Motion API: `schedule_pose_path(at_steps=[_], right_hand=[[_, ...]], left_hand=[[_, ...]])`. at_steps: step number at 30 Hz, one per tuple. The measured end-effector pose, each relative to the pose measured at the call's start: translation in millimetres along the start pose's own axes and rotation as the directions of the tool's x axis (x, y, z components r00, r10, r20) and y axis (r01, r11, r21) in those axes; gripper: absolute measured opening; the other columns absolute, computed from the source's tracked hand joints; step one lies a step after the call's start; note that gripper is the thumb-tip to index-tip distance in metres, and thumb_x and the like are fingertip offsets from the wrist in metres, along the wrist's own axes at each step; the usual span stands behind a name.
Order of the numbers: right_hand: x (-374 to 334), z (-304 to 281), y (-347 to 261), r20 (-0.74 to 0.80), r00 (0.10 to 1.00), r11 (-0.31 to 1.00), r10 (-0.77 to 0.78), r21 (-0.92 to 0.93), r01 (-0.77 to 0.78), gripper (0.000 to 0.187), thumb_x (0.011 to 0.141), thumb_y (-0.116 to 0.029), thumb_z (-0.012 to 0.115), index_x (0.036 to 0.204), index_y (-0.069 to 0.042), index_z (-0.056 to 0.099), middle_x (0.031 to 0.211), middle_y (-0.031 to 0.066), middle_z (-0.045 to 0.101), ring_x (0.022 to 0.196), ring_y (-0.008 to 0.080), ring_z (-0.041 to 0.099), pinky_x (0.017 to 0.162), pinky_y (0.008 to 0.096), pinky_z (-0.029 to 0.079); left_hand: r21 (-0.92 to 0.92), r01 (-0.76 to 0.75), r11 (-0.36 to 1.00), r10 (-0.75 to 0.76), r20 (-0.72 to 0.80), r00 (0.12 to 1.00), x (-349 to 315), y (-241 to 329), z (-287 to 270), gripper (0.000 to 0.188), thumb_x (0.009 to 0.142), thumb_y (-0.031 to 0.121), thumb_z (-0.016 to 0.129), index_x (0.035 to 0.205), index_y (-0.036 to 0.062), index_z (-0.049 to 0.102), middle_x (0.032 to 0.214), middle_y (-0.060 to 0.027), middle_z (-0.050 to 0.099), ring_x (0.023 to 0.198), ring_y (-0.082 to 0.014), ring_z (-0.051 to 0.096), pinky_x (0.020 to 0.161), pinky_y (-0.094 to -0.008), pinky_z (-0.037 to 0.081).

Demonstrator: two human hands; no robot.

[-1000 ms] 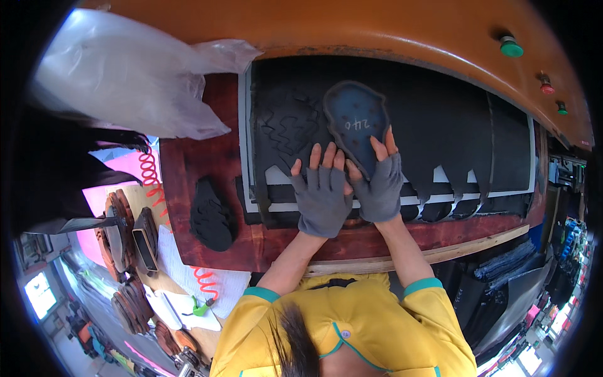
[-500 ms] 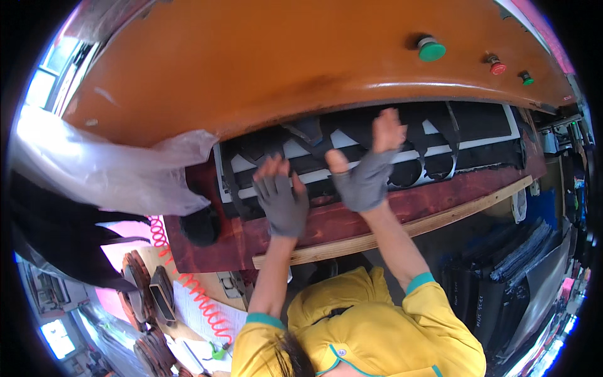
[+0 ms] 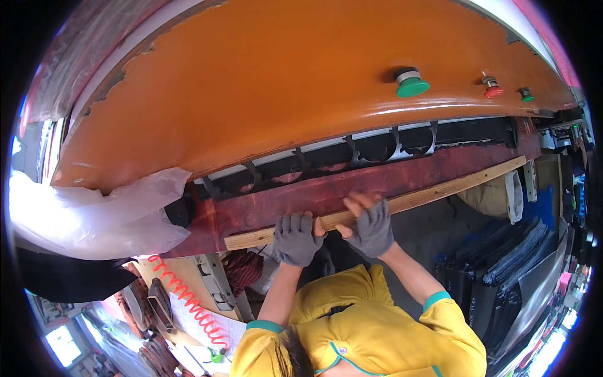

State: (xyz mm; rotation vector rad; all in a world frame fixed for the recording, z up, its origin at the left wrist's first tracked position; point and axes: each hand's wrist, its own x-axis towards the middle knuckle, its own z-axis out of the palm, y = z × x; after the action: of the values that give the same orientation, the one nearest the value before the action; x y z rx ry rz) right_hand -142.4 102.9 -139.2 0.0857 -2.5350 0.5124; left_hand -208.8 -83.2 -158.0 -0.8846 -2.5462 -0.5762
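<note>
along the front edge of the dark red board (image 3: pixel 402 176), my left hand (image 3: pixel 298 240) lies at the wooden bar (image 3: pixel 440 189), fingers bent with their tips mostly out of sight; whether they close on the wood i cannot tell. my right hand (image 3: pixel 372 231), near the left, is open, the thumb spread from the fingers and the fingertips reaching over the bar. both wear grey fingerless gloves. the bar runs crosswise in front of me, its long axis slanting: the left end sits lower in view and closer to my body, the right end rises toward the far side. past it, on the board, lies a black sheet (image 3: pixel 471 131) with rounded gaps cut in its near edge, partly under an orange panel (image 3: pixel 282 81) bearing a green button (image 3: pixel 412 87) and a red button (image 3: pixel 494 92). below the bar's right end hangs a pale sack (image 3: pixel 487 198), its contents hidden; further down, black sheets (image 3: pixel 496 270) stand packed together. off to my left is a translucent plastic bag (image 3: pixel 107 217), and i cannot tell what it holds. nearer me, a red coiled hose (image 3: pixel 182 295) passes a hollow dark frame (image 3: pixel 161 305), its inside in shadow.
</note>
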Motion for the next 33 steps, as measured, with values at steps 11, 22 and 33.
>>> schedule_pose_path(at_steps=[11,22,33], right_hand=[[11.7,14.5,-9.5,0.060,0.989,0.987,0.138,-0.087,-0.132,0.020,0.082,-0.031,0.069,0.082,-0.011,0.062,0.080,0.0071,0.054,0.077,0.0298,0.057,0.069,0.0434,0.046],[-23.6,-12.7,-34.5,0.085,0.972,0.970,0.218,0.087,-0.225,0.017,0.080,-0.019,0.072,0.073,-0.006,0.063,0.076,0.0106,0.057,0.075,0.0333,0.057,0.069,0.0438,0.044],[107.8,24.7,-71.1,-0.018,0.993,0.972,0.120,0.208,-0.114,0.084,0.057,-0.028,0.085,0.130,-0.007,0.049,0.141,0.0242,0.036,0.122,0.0437,0.041,0.100,0.0510,0.039]], left_hand=[[0.025,0.164,0.986,-0.166,0.117,0.979,7.3,13.1,-7.2,0.019,0.085,0.026,0.063,0.084,0.0072,0.060,0.083,-0.0114,0.058,0.079,-0.0333,0.055,0.071,-0.0458,0.043],[-0.255,0.232,0.939,-0.218,0.082,0.973,-24.4,35.9,-46.1,0.021,0.081,0.017,0.073,0.073,0.0046,0.058,0.076,-0.0127,0.056,0.077,-0.0345,0.055,0.068,-0.0460,0.043],[0.043,0.337,0.940,-0.320,-0.228,0.920,37.5,-3.4,-35.8,0.088,0.058,0.033,0.084,0.129,-0.0013,0.043,0.133,-0.0172,0.050,0.124,-0.0375,0.047,0.107,-0.0504,0.028]])
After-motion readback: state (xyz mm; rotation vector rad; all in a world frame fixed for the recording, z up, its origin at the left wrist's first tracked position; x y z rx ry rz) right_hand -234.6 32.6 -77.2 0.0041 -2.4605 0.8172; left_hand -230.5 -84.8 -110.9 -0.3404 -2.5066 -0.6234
